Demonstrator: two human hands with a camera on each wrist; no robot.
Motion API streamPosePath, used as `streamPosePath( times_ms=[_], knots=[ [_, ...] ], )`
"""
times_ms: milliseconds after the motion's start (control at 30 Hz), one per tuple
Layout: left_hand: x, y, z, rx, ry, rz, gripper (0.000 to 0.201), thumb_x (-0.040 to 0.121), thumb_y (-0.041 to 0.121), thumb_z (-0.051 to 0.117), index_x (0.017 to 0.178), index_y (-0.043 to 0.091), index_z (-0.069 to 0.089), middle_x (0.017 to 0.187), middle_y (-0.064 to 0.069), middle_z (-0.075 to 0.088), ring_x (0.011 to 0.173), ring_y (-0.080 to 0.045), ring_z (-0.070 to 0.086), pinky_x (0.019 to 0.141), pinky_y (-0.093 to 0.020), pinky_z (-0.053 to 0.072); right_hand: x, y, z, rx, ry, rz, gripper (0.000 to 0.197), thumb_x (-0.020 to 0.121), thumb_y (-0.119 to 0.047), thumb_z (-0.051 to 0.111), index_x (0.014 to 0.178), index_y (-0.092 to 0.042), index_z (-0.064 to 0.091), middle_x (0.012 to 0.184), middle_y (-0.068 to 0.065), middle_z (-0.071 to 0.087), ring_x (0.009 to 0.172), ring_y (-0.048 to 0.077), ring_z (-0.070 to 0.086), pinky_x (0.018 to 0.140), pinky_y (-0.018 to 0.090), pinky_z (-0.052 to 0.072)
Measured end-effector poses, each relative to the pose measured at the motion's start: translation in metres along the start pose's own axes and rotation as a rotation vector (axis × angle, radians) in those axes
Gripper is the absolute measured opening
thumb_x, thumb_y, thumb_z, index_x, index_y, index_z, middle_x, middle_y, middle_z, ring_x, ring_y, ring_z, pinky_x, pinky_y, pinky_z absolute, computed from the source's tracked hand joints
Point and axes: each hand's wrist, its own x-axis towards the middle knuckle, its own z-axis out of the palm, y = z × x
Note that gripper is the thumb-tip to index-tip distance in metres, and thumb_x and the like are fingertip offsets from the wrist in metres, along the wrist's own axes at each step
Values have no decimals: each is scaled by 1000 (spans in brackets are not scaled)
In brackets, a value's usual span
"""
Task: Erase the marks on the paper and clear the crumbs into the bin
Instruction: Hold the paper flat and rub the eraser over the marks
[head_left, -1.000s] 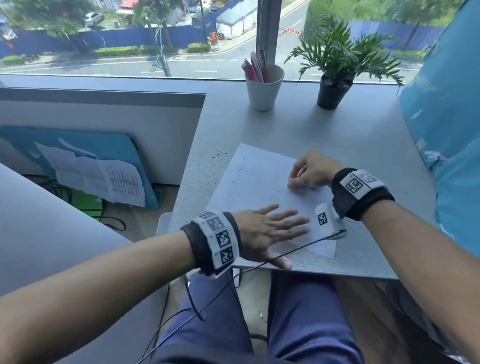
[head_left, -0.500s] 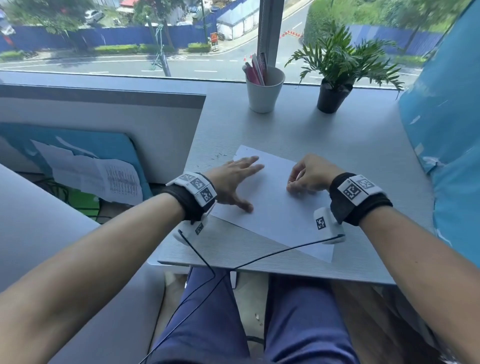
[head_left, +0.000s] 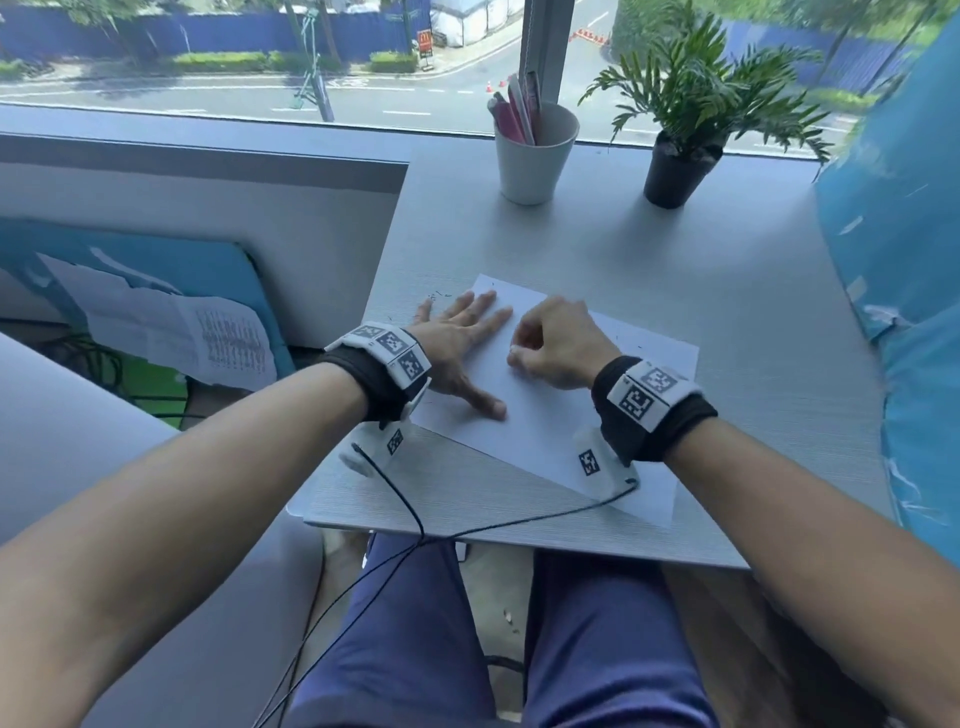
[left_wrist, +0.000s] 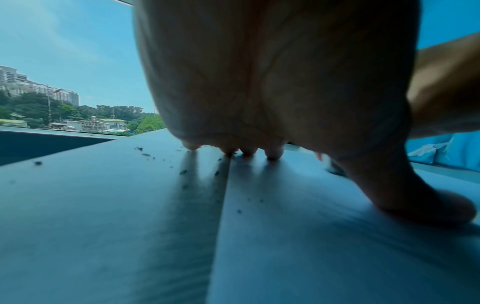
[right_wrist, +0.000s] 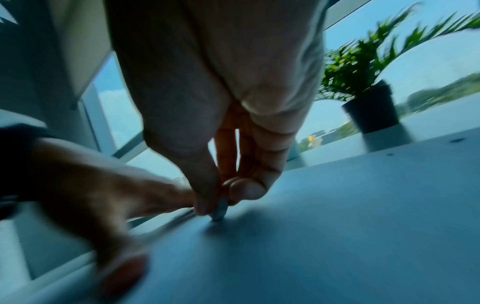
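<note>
A white sheet of paper (head_left: 639, 405) lies slanted on the grey desk (head_left: 727, 270). My left hand (head_left: 467, 348) lies flat on the sheet's left part, fingers straight and spread, thumb pressed down; in the left wrist view my left hand (left_wrist: 337, 164) has its fingertips at the paper (left_wrist: 311, 236) edge. My right hand (head_left: 524, 348) is curled just to its right, in the middle of the sheet. In the right wrist view my right hand (right_wrist: 221, 201) pinches a small eraser (right_wrist: 219, 210), its tip down on the paper. Dark crumbs (head_left: 434, 297) lie on the desk by the sheet's far left corner, crumbs (left_wrist: 182, 171) also beside its edge. No bin is in view.
A white cup of pens (head_left: 535, 156) and a potted plant (head_left: 680, 171) stand at the back by the window. A blue plastic-covered mass (head_left: 898, 234) borders the desk's right side. A black cable (head_left: 519, 525) crosses the front edge. The desk drops off left beside a partition (head_left: 208, 171).
My left hand moved from the sheet's near edge up to its far left part and now lies flat there. My right hand shifted slightly left on the sheet, still curled.
</note>
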Motion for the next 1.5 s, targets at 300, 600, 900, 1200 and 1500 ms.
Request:
streamPosePath(
  times_ms=[300, 600, 900, 1200, 1500],
  knots=[
    [0, 1, -2, 25, -1, -5, 140, 56, 87, 65, 154, 33, -18, 160, 8, -29, 146, -15, -28, 115, -58, -18, -3, -8, -4, -30, -90, -83, 11, 78, -23, 76, 83, -13, 79, 77, 0, 74, 72, 11, 67, 72, 26, 57],
    [0, 5, -6, 61, -7, 15, 140, 59, 88, 62, 155, 25, -19, 160, 7, -28, 147, -15, -27, 117, -53, -18, 1, -12, -5, -75, -121, -126, 14, 78, -23, 74, 84, -11, 79, 79, 3, 74, 75, 16, 68, 72, 25, 55],
    [-1, 6, -8, 42, -14, 13, 140, 59, 86, 63, 155, 24, -19, 160, 7, -27, 147, -15, -26, 117, -55, -15, 16, -6, -9, -70, -76, -64, 15, 77, -24, 76, 83, -11, 79, 78, 2, 74, 75, 15, 68, 72, 26, 55],
    [-3, 9, -8, 39, -33, 6, 141, 58, 87, 63, 154, 26, -20, 160, 8, -28, 146, -14, -27, 117, -54, -17, 16, -1, -17, -106, -77, -19, 15, 76, -26, 79, 84, -14, 79, 82, 1, 75, 74, 11, 66, 70, 21, 51],
    [-8, 9, 1, 7, -6, 40, 146, 54, 86, 67, 155, 25, -19, 161, 11, -26, 146, -10, -28, 116, -53, -19, 33, 24, -24, 47, 76, 28, 12, 74, -27, 80, 80, -17, 78, 69, -5, 68, 61, 1, 58, 54, 3, 39]
  ],
)
